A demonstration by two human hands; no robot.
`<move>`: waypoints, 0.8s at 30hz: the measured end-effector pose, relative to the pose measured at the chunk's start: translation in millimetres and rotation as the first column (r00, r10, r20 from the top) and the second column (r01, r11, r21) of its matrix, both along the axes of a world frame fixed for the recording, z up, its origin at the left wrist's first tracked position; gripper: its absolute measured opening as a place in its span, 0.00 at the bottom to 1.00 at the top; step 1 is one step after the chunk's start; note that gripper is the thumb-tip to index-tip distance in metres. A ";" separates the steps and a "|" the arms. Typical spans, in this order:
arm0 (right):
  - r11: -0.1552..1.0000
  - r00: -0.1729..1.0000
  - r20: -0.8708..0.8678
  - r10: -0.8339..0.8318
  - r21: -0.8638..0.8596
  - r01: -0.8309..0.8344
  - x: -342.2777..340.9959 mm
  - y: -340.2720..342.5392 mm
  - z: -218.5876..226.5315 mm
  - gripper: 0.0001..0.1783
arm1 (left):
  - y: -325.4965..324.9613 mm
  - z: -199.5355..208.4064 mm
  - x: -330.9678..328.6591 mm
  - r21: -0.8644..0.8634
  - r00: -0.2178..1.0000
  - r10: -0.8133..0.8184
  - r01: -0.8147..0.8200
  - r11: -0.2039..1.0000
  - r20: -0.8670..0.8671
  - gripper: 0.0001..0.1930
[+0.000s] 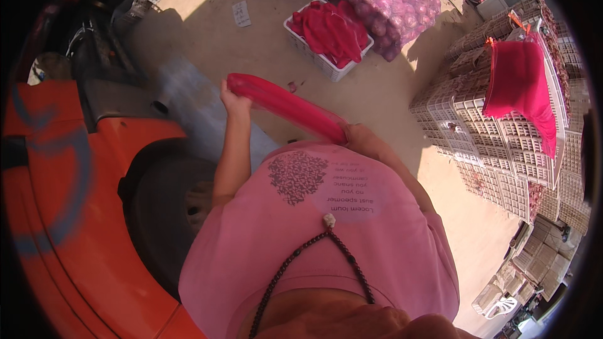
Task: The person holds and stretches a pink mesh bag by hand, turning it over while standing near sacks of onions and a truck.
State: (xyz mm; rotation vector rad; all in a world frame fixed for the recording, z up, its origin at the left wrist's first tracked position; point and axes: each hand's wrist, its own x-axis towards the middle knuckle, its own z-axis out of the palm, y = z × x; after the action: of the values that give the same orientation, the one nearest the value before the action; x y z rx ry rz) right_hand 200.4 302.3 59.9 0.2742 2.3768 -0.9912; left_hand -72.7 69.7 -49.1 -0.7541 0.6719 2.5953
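In the head view, a long red bag (286, 103) is held across the middle of the frame, slanting down from left to right. Its left end is gripped by the left hand (235, 96), which is raised at centre left with the fingers curled around the material. Its right end, lower and close to the shirt, is held by the right hand (363, 138); some of that hand's fingers are hidden. The bag is kept stretched between the two hands, well above the floor (264, 47).

The lower centre is filled by a pink shirt (377, 251), over which a dark bead necklace (282, 268) is worn. The left of the frame is taken up by an orange vehicle (107, 226), marked with blue paint, and by its dark wheel (157, 207). Beside it, a pale blue shape is too blurred to be told.

At upper centre, red mesh (330, 28) is heaped in a white crate (353, 64). Just beside it, to the right, onions are contained in a large net sack (392, 9). A paper card (241, 14) is seen on the floor at upper left. At right, pale crates (483, 132) are stacked, and a second red bag (518, 78) is draped over them.
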 end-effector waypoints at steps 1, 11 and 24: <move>1.000 0.999 -0.043 0.004 0.026 -0.003 -0.2 9.4 -3.5 0.28 | 7.4 1.5 0.0 -0.014 1.000 0.029 -0.029 0.999 -0.002 0.16; 0.973 0.902 -0.366 -0.230 -0.092 0.211 -3.1 131.4 -41.1 0.21 | 51.5 25.3 49.4 -0.147 0.888 -0.421 0.399 0.905 -0.182 0.16; 0.812 0.661 -0.534 -0.528 -0.091 0.576 -154.4 214.8 -113.3 0.24 | 83.5 8.4 16.7 -0.177 0.906 -0.418 0.402 0.898 -0.068 0.19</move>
State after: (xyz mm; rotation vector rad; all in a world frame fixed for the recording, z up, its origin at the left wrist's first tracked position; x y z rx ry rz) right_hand 46.0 517.1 -53.4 0.9144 2.9334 -1.3857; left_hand -55.9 153.2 -40.6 -0.4588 0.9655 2.2203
